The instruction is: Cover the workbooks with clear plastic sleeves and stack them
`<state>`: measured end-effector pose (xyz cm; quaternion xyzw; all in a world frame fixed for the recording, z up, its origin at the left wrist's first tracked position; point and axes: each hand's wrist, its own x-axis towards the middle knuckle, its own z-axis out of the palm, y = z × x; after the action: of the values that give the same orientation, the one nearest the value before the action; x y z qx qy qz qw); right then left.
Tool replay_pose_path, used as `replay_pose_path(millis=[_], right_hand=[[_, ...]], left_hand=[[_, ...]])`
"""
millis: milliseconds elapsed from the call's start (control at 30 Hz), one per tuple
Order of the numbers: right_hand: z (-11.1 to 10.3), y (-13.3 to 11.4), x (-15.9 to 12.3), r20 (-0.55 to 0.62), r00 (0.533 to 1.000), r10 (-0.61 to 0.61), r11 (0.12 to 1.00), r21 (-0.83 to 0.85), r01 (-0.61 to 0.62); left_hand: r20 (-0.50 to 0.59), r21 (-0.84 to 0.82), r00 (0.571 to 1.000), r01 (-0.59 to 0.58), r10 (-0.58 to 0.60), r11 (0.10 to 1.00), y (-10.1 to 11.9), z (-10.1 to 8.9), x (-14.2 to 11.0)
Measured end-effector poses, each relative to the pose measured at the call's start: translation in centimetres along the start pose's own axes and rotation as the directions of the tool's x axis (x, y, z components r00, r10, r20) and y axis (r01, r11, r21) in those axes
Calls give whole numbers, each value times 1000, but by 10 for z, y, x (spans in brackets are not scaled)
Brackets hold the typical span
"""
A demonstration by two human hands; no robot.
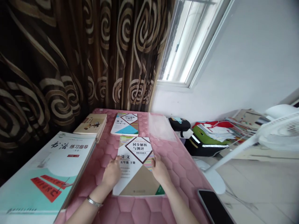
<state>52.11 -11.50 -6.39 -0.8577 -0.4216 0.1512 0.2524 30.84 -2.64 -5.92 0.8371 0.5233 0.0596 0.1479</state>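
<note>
A white and tan workbook (137,166) with Chinese lettering lies in front of me on a pink quilted surface. My left hand (112,171), a silver bracelet (94,201) on its wrist, is closed on the workbook's left edge. On the opposite edge my right hand (160,169) also grips it, fingertips partly hidden. Just beyond it lies a similar, smaller-looking workbook (125,124) with a blue corner. To the left rests a stack topped by a large calligraphy practice book (46,168), with a pile of brown-covered booklets (91,124) behind it.
A phone (215,207) lies at the near right edge of the pink surface (142,211). Clear plastic sheeting (161,126) covers its far right. Beyond stand a white fan (254,143), a black case (179,124), a green bag (210,138) and piled papers. Patterned curtains (105,56) hang behind.
</note>
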Motion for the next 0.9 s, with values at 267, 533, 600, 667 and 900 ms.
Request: replay_pose_path(millis=[267,533,600,667,900], right_hand=[[-2,-1,-10,-205,946,-249,925,240,296],[-4,-35,78,-104,972,-212,974,-106,201],[5,-30,86,-72,983,-171,972,-176,157],[13,-23,88,-69,985,-160,971,-192,144],[22,-15,93,-64,987,-149,963,-238,130]], left_hand=[[-337,-351,941,-116,-9,929,-18,3,-6],[-262,-224,959,46,-105,974,-7,-23,86],[-227,-202,965,82,-128,976,-7,-16,94],[-213,-168,967,104,-139,980,-9,-8,96],[-255,20,966,57,-50,998,-11,7,89]])
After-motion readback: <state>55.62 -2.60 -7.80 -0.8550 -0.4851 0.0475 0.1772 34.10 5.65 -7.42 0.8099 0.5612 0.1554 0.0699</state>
